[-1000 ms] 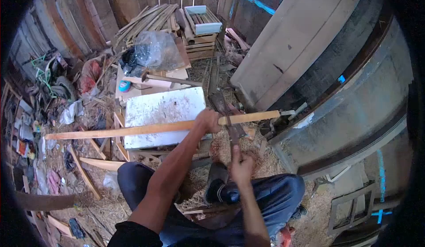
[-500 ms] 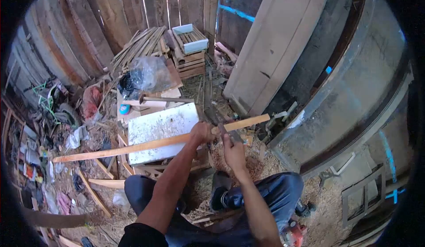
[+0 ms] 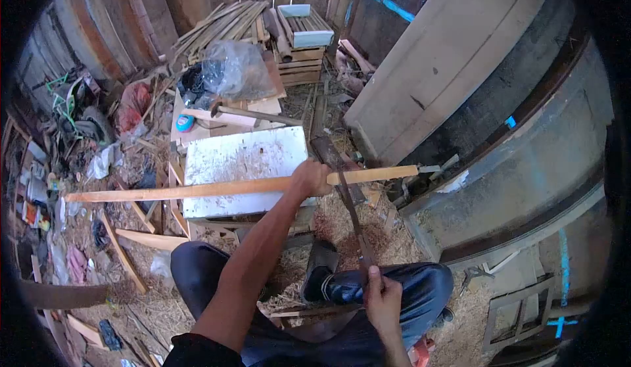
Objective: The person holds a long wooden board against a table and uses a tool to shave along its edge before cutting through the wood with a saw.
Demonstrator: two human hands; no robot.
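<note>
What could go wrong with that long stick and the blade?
The blade crosses the stick close beside the left hand, so a slip might cut its fingers. The right hand holds the handle over the right leg, which could get nicked. The stick reaches past the white slab on both sides, so it might swing.

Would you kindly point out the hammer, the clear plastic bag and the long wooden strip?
Hammer [image 3: 257, 115]: head view, on its handle.
Clear plastic bag [image 3: 231, 71]: head view, crumpled middle.
Long wooden strip [image 3: 240, 187]: head view, near its middle.
</note>
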